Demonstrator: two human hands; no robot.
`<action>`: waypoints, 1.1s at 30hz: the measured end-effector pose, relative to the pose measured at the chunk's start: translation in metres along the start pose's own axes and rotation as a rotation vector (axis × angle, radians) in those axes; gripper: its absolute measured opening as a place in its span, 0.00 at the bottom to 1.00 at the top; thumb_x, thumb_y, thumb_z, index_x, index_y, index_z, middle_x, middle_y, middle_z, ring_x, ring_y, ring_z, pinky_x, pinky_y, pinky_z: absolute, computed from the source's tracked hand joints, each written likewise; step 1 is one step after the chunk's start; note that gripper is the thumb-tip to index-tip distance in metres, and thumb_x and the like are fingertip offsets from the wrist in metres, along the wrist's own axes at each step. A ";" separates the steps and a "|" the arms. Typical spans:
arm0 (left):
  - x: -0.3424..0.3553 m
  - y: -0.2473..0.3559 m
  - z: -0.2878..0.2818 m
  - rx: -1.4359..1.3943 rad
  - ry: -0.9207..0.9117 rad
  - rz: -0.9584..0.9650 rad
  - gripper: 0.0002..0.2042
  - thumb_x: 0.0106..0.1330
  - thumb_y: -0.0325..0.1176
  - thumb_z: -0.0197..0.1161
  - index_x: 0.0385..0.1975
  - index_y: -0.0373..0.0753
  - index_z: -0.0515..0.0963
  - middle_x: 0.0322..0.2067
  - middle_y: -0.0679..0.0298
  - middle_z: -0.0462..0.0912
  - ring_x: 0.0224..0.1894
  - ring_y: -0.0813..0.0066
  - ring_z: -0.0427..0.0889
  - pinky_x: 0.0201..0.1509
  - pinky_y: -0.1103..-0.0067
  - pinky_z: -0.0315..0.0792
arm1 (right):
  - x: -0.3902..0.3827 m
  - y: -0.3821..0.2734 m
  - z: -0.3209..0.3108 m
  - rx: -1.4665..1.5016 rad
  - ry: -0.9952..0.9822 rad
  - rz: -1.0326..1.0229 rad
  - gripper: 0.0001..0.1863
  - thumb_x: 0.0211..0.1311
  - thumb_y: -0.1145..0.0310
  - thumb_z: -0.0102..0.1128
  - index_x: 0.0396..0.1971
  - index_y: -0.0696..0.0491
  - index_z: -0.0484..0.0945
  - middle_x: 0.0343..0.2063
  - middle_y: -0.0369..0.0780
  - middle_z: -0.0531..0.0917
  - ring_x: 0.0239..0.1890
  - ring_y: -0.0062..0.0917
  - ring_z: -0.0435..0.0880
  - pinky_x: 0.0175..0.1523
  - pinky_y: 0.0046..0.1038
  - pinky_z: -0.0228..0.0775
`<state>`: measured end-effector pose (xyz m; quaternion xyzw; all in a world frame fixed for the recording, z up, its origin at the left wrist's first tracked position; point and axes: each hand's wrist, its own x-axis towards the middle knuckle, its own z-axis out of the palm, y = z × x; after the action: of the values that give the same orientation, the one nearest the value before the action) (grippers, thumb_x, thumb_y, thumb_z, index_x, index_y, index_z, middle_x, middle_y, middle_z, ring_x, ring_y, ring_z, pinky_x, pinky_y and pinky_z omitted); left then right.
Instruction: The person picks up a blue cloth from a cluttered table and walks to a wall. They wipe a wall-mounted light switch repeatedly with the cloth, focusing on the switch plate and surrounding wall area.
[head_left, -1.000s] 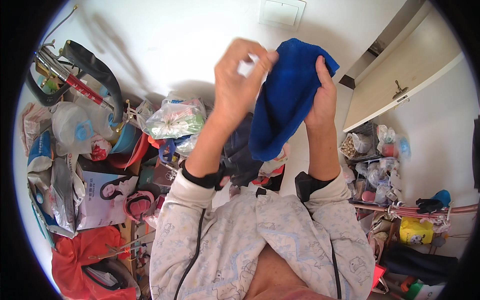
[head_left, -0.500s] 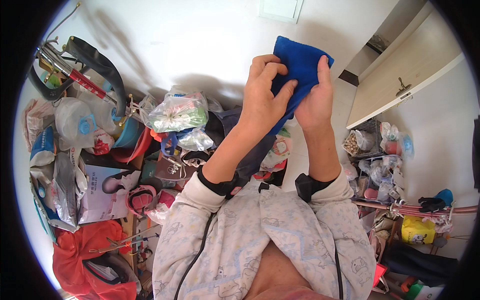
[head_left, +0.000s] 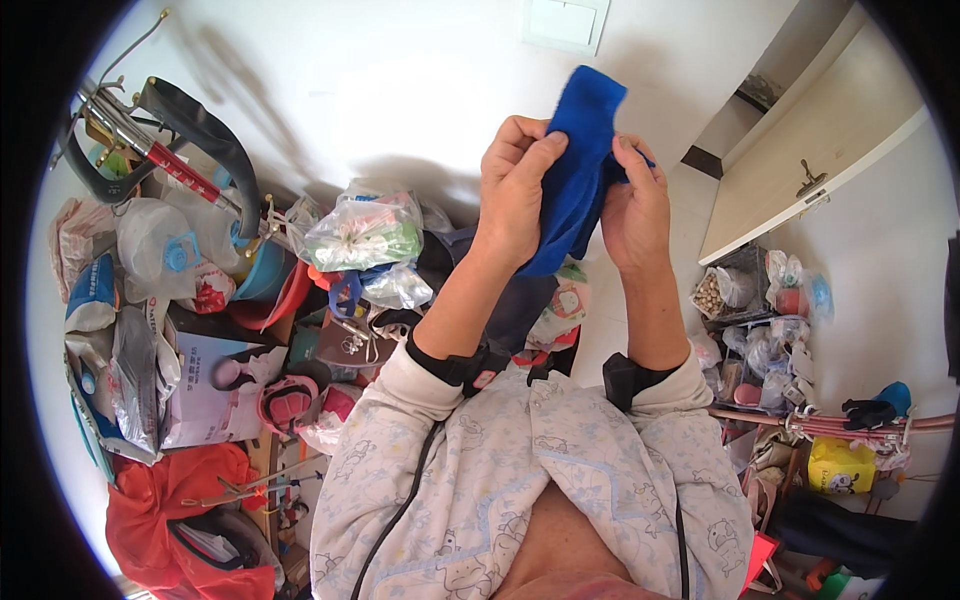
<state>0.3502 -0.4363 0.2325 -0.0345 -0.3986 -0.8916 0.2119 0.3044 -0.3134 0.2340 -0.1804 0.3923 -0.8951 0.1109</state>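
Observation:
A blue cloth (head_left: 577,170) is held up in front of me between both hands, folded lengthwise into a narrow shape. My left hand (head_left: 515,185) grips its left edge, thumb on top and fingers curled behind. My right hand (head_left: 640,205) pinches the right side between thumb and fingers, where a bit of fabric bunches near the fingertips. The cloth's upper end stands free above both hands, and its lower end hangs between my wrists. Black bands circle both wrists below the pale patterned sleeves.
Piled at the left are a clear plastic jug (head_left: 150,245), a white box (head_left: 215,390), a red cloth bag (head_left: 165,525) and plastic bags (head_left: 365,235). On the right, a rack (head_left: 745,330) holds bagged goods near an open door (head_left: 815,140). A white wall (head_left: 380,90) lies ahead.
The cloth has gone from spread at its top to a narrower fold. My right hand has moved down from the upper corner, and my left thumb now presses on the left edge.

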 end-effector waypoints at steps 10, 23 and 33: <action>-0.001 -0.004 0.006 0.267 -0.002 0.073 0.06 0.68 0.27 0.63 0.36 0.39 0.72 0.33 0.69 0.77 0.37 0.85 0.75 0.42 0.84 0.72 | 0.002 0.003 0.003 -0.126 0.073 -0.042 0.06 0.62 0.73 0.67 0.36 0.55 0.79 0.37 0.37 0.84 0.39 0.19 0.82 0.45 0.23 0.75; 0.030 -0.010 -0.008 0.584 -0.184 0.155 0.10 0.70 0.35 0.65 0.42 0.35 0.81 0.39 0.64 0.84 0.41 0.76 0.82 0.42 0.79 0.75 | 0.011 0.014 -0.008 -0.412 0.212 -0.237 0.08 0.65 0.76 0.65 0.42 0.57 0.79 0.38 0.34 0.83 0.41 0.15 0.79 0.48 0.19 0.71; 0.169 0.043 -0.014 1.326 0.180 1.057 0.37 0.49 0.41 0.81 0.57 0.39 0.67 0.57 0.51 0.63 0.60 0.54 0.64 0.58 0.52 0.62 | 0.025 0.009 -0.005 -0.638 0.274 -0.376 0.10 0.65 0.75 0.65 0.45 0.58 0.81 0.37 0.32 0.81 0.39 0.13 0.76 0.47 0.17 0.69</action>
<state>0.2154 -0.5308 0.2921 -0.0137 -0.7516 -0.2571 0.6074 0.2799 -0.3244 0.2296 -0.1533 0.6220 -0.7488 -0.1701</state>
